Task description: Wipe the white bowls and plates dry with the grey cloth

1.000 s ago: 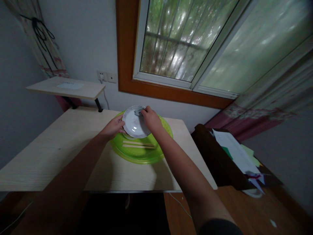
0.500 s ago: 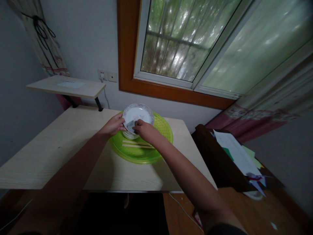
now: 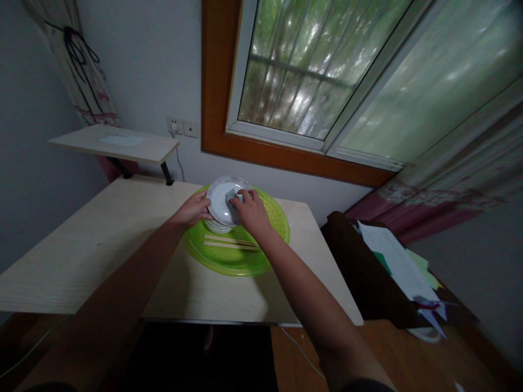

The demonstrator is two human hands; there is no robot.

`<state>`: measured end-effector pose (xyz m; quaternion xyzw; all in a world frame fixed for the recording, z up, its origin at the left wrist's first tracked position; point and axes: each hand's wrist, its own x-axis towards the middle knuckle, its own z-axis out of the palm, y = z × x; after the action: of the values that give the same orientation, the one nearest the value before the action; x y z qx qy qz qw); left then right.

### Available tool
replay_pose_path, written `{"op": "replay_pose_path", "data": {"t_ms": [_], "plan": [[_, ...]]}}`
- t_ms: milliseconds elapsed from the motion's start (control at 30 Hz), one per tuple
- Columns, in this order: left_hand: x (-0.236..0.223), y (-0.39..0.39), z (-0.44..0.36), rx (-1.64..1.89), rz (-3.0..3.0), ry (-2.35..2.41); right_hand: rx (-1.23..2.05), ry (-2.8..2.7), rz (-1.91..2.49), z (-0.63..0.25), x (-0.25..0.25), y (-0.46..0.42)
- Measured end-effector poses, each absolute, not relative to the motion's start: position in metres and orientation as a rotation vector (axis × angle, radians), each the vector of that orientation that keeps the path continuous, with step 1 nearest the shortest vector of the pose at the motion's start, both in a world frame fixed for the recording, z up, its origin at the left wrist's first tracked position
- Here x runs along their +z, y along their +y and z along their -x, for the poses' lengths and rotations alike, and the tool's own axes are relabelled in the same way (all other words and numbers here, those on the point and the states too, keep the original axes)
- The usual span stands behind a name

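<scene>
A white plate [image 3: 219,202] with a patterned rim is tilted up above a round green tray [image 3: 229,268]. My left hand [image 3: 193,209] grips the plate by its left edge, thumb on the upper face. Pinched in my right hand [image 3: 251,212] is a small greyish-green cloth [image 3: 232,196], pressed against the plate's inner face. Under the plate, a stack of white dishes [image 3: 218,226] rests on the tray. Pale chopsticks [image 3: 231,243] lie across the tray in front of the stack.
The tray sits on a light wooden table [image 3: 163,272]. A raised shelf [image 3: 118,144] with a paper on it stands at the back left. Right of the table, a dark brown piece of furniture [image 3: 359,272] bears papers [image 3: 392,256]. A window is behind.
My right hand has moved the cloth up and to the right across the plate's face. My left hand keeps its hold on the edge. The view has shifted slightly.
</scene>
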<state>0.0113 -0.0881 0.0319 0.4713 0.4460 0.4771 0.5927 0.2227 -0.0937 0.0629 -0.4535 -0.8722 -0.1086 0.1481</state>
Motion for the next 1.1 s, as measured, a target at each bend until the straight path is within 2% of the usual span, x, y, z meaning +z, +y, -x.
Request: {"op": "replay_pose_path", "data": {"t_ms": [367,633,867,1100], "plan": [[0.032,-0.088,-0.012,1.095,-1.056,1.017,-0.044,-2.688,1.084,-0.226,0.047,-0.094],[0.03,-0.088,-0.011,1.106,-1.073,0.965,-0.071,-2.656,0.875,-0.208,0.049,-0.085],[0.03,-0.088,-0.013,1.082,-1.119,0.984,-0.327,-2.535,1.105,-0.214,0.066,-0.068],[0.032,-0.087,-0.009,1.048,-1.174,0.972,-0.38,-2.405,1.382,-0.232,0.065,-0.07]]}}
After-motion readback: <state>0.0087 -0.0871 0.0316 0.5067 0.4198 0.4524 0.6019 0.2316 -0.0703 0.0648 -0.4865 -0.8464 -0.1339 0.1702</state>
